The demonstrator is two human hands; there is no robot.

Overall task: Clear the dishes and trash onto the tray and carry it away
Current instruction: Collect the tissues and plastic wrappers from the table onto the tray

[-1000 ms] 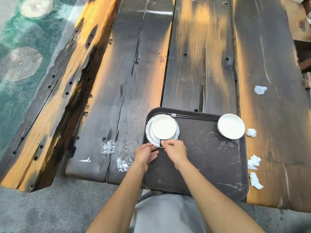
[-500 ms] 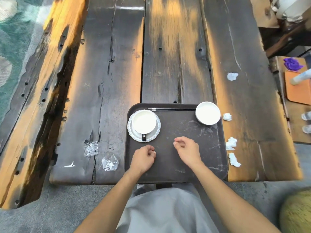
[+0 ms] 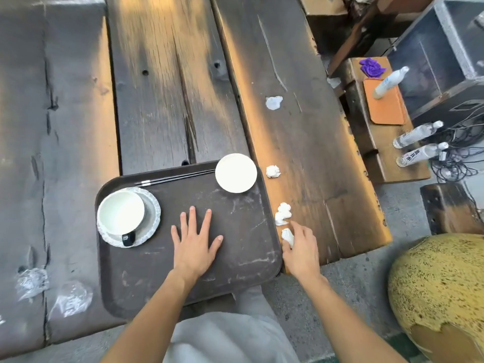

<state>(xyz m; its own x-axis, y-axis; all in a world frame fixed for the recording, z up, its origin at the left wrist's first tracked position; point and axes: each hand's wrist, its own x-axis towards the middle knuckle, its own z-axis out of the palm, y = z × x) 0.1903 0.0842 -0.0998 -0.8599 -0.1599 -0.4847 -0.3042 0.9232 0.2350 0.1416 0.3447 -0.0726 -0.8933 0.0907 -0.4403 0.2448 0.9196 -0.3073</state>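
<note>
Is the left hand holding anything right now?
No, the left hand lies flat and open, fingers spread, on the bare tray, with nothing under or in it.

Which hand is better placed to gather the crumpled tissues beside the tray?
The right hand: its fingers already touch the nearest tissue, with two more just beyond. The left hand lies flat on the tray, farther away.

Cup [image 3: 121, 211] left on tray [image 3: 162, 289]; bowl [image 3: 236, 173] far-right corner; tissues [image 3: 282, 214] right beside.
</note>
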